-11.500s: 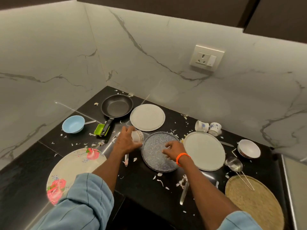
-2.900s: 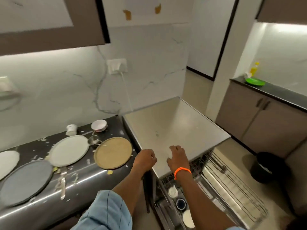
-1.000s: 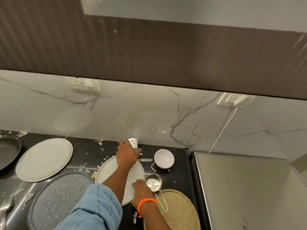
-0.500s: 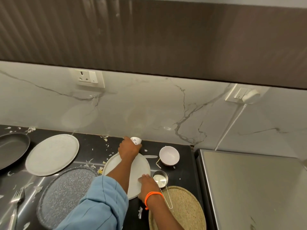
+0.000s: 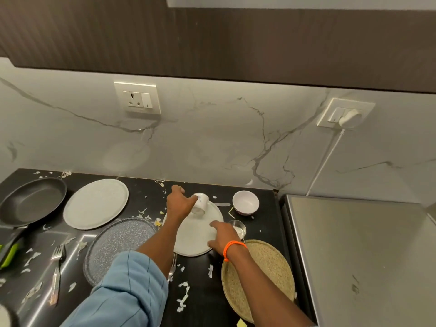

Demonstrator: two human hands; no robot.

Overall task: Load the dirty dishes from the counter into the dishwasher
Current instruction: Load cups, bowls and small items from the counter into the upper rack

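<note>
Fork (image 5: 172,267) half hidden under sleeve (image 5: 127,293)

Before me a white marble wall (image 5: 212,138) carries two sockets (image 5: 137,97), under dark cabinets (image 5: 212,38); my black counter (image 5: 203,279) meets a steel top (image 5: 365,256).

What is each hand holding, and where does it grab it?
The left hand grips a tipped cup by its side. The right hand rests on the plate, gripping nothing.

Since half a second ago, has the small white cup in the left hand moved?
Yes. The left hand has carried the cup from near the marble backsplash toward the person, over the white plate's far edge, and tipped it sideways.
</note>
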